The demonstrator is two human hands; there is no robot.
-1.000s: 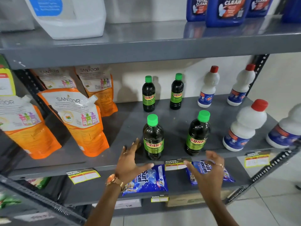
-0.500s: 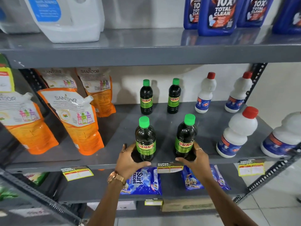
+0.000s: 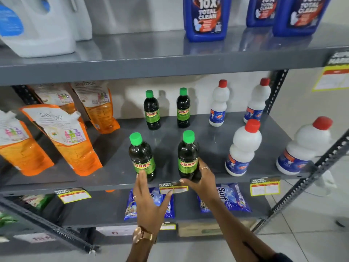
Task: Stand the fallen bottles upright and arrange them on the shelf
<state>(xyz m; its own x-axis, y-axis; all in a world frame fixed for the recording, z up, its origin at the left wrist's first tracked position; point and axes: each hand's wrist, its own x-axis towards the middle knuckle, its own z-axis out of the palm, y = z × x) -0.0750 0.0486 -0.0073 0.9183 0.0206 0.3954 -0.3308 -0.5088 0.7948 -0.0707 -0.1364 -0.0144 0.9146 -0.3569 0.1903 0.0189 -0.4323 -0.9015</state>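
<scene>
Four dark green-capped bottles stand upright on the grey middle shelf (image 3: 113, 174): two at the back (image 3: 152, 110) (image 3: 183, 108) and two near the front edge. My right hand (image 3: 201, 178) wraps the base of the front right dark bottle (image 3: 188, 156). Just below the front left dark bottle (image 3: 141, 157), my left hand (image 3: 149, 201) is open, its fingertips at the bottle's base. Several white red-capped bottles stand upright on the right, the nearest (image 3: 243, 148) beside my right hand.
Orange refill pouches (image 3: 69, 144) lean on the shelf's left side. Blue jugs (image 3: 206, 16) and a white jug (image 3: 37, 25) sit on the upper shelf. Blue detergent packets (image 3: 232, 197) lie on the lower shelf. A perforated steel upright (image 3: 302, 186) slants at the right.
Both hands reached in and took the two front dark bottles by their bases. My left hand has since let go and opened; my right hand still holds its bottle.
</scene>
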